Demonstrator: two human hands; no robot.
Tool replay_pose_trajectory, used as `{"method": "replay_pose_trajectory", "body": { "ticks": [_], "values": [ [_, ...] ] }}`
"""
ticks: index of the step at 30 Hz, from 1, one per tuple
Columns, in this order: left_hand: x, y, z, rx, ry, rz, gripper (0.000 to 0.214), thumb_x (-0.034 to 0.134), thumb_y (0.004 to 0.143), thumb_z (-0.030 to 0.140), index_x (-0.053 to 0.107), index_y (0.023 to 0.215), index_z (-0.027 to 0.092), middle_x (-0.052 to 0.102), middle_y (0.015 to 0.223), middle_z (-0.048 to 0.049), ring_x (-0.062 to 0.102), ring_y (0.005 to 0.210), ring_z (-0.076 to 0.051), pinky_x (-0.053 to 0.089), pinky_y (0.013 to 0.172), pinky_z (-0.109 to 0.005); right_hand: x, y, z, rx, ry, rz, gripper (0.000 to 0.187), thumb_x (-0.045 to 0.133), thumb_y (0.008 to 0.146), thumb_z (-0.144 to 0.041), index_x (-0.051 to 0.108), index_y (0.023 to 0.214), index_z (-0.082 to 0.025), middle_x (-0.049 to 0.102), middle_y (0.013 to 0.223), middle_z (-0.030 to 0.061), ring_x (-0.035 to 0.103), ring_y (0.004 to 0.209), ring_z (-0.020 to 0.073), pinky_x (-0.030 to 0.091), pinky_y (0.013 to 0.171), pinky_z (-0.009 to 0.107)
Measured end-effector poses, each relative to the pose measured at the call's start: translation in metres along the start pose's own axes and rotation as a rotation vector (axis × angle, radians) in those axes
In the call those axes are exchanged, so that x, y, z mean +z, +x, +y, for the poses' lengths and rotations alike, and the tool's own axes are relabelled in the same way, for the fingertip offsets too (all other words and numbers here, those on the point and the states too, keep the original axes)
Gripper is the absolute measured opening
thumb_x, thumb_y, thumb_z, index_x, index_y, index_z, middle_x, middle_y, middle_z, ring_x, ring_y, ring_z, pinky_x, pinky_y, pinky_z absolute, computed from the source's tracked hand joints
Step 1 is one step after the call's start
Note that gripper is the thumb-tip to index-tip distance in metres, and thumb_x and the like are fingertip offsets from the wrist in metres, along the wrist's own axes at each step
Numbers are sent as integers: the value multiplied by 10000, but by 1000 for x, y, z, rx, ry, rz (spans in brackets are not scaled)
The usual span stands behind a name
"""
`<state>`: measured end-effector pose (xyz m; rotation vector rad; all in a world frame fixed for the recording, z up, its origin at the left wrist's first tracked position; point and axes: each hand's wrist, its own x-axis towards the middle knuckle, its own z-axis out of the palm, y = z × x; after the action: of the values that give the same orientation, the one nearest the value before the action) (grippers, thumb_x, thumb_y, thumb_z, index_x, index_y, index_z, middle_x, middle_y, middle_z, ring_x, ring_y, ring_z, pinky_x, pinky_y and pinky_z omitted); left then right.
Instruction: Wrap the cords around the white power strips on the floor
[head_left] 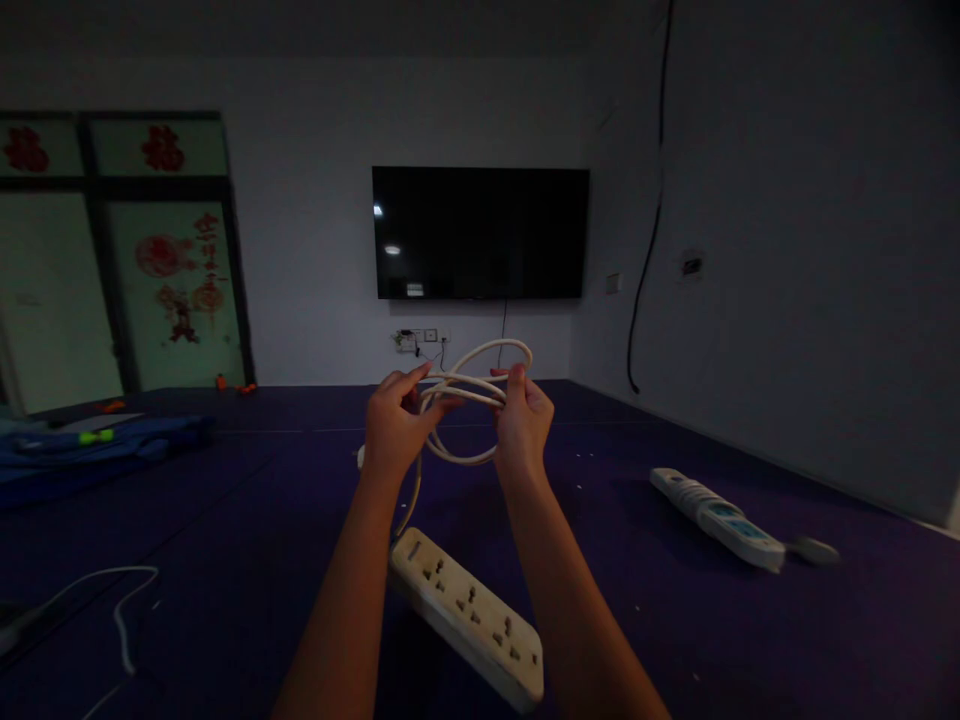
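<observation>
A white power cord [466,461] is gathered in loose loops between my two hands, above the dark purple floor. My left hand [396,425] is closed on the left side of the loops, thumb and fingers pinching the strands. On the right side, my right hand [523,420] grips the same loops with its thumb on top. From the coil the cord runs down to a white power strip [469,615], which lies tilted below and between my forearms. Part of a white plug [361,457] shows beside my left hand.
To the right, a white device [716,518] with a wrapped cord lies on the purple floor [600,620]. A thin white cable [120,610] is at lower left, with blue fabric [112,452] beyond. A television [480,235] hangs on the far wall; a black cable [646,270] dangles at right.
</observation>
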<state>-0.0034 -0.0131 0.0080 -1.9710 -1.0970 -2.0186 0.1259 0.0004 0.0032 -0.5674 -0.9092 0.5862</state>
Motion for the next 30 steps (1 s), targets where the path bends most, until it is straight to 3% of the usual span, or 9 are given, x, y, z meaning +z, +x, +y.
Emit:
{"method": "replay_pose_trajectory", "body": {
  "ticks": [3,6,9,12,19,27,30],
  "values": [
    [1,0,-1,76,120,2,357,656,742,359,676,1045,172,485,720,3,459,604,-118,414,599,-244,-1,0,1,-4,-6,11,577,479,744,-652,668,821,-112,377,465,-58,308,391,80,219,394,224],
    [2,0,-4,156,192,26,305,606,785,373,684,997,167,566,974,-85,534,860,-195,444,792,-332,-1,0,1,-17,1,23,591,478,734,-666,663,813,-111,374,468,-61,311,394,78,220,391,219],
    [6,-1,-8,161,104,-64,290,553,826,369,661,998,162,604,1086,-112,531,1024,-242,400,914,-391,0,0,2,-19,22,21,606,483,715,-686,660,799,-112,372,459,-67,308,392,77,217,389,215],
    [12,-3,-10,34,-144,-186,299,497,860,369,619,1046,168,658,999,-93,593,936,-212,447,841,-331,1,0,1,6,51,14,614,493,694,-701,656,784,-116,355,447,-75,299,385,73,203,384,210],
    [11,-2,-8,-223,-593,-266,305,626,742,220,630,1043,171,670,945,-53,596,818,-146,450,736,-233,2,0,-1,68,85,-10,582,530,670,-691,647,754,-128,365,438,-80,299,376,64,209,386,207],
    [3,-4,-4,-364,-707,-313,367,725,597,224,696,953,138,698,865,-45,589,770,-141,432,702,-216,6,-4,-2,139,85,-108,491,606,655,-612,651,713,-127,351,416,-86,284,366,57,202,378,204],
    [2,-4,-3,-391,-749,-348,439,735,562,226,690,990,144,686,781,-19,566,675,-116,413,621,-196,7,-4,-1,125,90,-96,483,603,660,-603,652,701,-125,364,423,-80,279,367,55,199,375,205]
  ]
}}
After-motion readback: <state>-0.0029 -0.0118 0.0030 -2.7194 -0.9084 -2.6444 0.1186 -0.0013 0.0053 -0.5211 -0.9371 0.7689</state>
